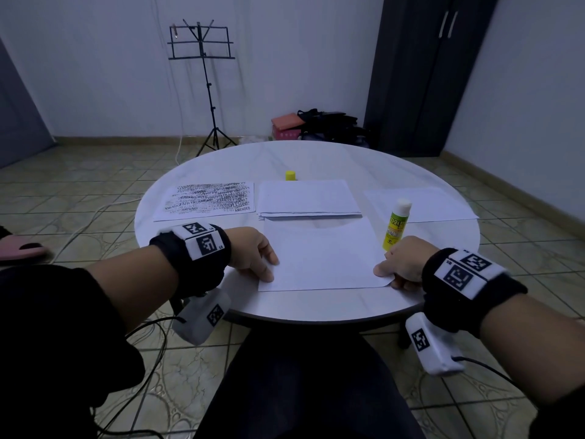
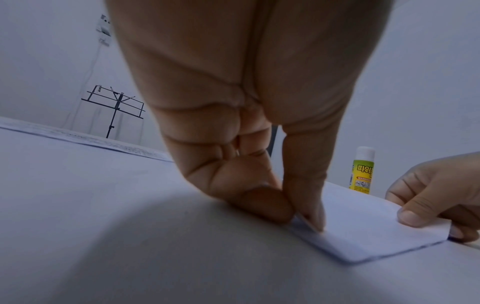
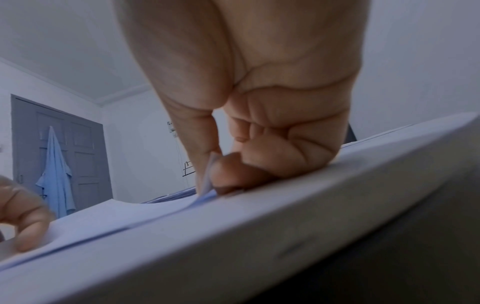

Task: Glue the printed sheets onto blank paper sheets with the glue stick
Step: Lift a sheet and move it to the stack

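My fingers on both hands are pinching the near corners of one sheet (image 1: 319, 255): the left hand (image 1: 253, 251) holds its near left corner, the right hand (image 1: 402, 261) its near right corner, and the sheet lies at the near edge of the round desk (image 1: 316, 153). From the head view, the glue stick (image 1: 395, 224) stands uncapped just right of that sheet, and its yellow cap (image 1: 290, 175) stands at the far side. A printed sheet (image 1: 205, 201) lies far left, a stack of blank paper (image 1: 307, 198) sits in the middle, and one more sheet (image 1: 421, 204) lies far right. I judge the work partly done, with at least that printed sheet left to glue.

In the left wrist view, thumb and forefinger (image 2: 306, 197) nip the paper's corner, lifted slightly off the desk.

In the right wrist view, the corner curls up between my thumb and a curled finger (image 3: 228, 170).

The desk is pale and smooth. Around it are a tiled floor (image 1: 95, 185), a music stand (image 1: 202, 45), a dark wardrobe (image 1: 427, 74) and, in the right wrist view, a grey door (image 3: 85, 148).
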A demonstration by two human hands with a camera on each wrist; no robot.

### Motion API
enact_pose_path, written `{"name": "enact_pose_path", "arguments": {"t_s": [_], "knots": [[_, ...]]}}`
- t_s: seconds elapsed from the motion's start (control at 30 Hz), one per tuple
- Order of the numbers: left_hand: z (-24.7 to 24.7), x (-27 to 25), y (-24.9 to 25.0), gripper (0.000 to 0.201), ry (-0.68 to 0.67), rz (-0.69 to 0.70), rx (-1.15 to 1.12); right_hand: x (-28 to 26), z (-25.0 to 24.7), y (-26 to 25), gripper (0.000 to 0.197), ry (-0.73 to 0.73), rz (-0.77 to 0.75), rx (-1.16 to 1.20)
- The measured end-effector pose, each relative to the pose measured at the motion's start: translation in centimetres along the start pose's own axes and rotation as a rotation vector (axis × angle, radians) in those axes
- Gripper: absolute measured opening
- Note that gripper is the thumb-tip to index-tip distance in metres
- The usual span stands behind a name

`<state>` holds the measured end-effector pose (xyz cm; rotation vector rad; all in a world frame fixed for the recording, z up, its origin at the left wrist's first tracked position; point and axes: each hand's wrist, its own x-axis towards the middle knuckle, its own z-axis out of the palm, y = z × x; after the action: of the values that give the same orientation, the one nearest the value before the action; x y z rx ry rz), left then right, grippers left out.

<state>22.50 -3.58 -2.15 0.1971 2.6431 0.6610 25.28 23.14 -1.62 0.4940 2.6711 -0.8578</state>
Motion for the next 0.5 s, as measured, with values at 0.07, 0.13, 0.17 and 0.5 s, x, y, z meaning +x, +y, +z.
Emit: {"name": "enact_pose_path", "arguments": {"t_s": [0.07,0.13,0.17,0.5], "knots": [[-0.04,0.00,0.03,0.028,0.008,-0.004,0.023,0.02,-0.01,0.04,0.020,0.000,0.001,0.000],[-0.11,-0.02,0.09,0.028,0.011,-0.011,0.034,0.08,-0.01,0.09,0.020,0.000,0.003,0.006],[-0.14,-0.02,0.12,0.028,0.011,-0.014,0.036,0.12,-0.01,0.09,0.020,0.001,0.004,0.011],[-0.09,0.28,0.13,0.026,-0.005,-0.021,0.010,0.54,0.01,0.40,0.023,0.000,-0.007,0.034]]}}
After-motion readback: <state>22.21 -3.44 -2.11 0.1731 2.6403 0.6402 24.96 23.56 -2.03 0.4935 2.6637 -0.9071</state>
